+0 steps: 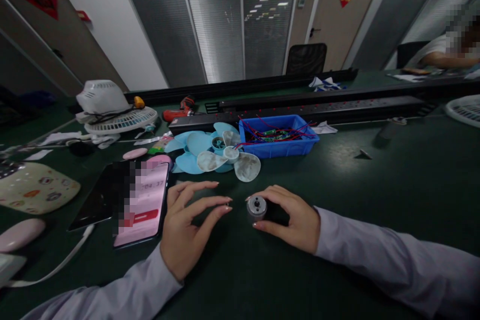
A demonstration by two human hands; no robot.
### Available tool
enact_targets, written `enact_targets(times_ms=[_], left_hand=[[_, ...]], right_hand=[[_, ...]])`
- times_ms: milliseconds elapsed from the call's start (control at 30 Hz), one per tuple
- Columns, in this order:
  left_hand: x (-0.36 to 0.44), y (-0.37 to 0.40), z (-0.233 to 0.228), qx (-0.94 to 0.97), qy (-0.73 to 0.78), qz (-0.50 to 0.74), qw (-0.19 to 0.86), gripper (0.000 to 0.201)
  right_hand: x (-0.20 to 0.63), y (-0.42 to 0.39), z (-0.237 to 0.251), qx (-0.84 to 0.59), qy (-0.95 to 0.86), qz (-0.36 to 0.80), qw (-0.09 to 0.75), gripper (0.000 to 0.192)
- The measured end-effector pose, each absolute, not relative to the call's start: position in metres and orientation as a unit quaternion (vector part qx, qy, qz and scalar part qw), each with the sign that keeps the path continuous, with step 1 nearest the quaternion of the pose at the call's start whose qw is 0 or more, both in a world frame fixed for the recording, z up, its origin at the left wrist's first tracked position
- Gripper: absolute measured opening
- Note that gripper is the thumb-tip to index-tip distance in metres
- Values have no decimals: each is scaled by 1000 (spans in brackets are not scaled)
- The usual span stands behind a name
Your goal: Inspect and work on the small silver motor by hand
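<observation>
While the right hand [296,220] pinches a small round motor [257,208] at lower centre, shaft upward for viewing, the left hand [187,230] rests empty, fingers loosely spread, beside a phone [144,205].

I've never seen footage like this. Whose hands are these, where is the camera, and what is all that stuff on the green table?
There is no machine here: the single picture comes from a camera worn on a person's head, looking down at their own two bare hands. The right hand grips a small round metal motor between thumb and fingers. The left hand rests open on the green table, holding nothing, beside a phone with a lit screen. Behind the hands lie light blue and white fan blades and a blue tray of red-wired parts. Farther left sits a white fan, taken apart. Another person sits at the far right.
</observation>
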State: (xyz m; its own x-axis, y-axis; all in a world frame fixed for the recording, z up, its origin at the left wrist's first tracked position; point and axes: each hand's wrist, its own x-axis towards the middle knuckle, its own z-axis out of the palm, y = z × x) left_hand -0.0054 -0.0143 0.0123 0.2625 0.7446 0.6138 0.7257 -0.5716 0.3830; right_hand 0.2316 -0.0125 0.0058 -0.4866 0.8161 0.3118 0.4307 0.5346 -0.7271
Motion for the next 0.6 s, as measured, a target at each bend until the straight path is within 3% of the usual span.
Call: enact_targets(times_ms=[200,600], left_hand=[[26,-13,17,786,403,467,31,14],[40,-13,17,803,386,452,49,15]], right_hand=[[232,-11,2,-381,-816,281,331,33],[232,-12,2,-370,-819,278,338,32]])
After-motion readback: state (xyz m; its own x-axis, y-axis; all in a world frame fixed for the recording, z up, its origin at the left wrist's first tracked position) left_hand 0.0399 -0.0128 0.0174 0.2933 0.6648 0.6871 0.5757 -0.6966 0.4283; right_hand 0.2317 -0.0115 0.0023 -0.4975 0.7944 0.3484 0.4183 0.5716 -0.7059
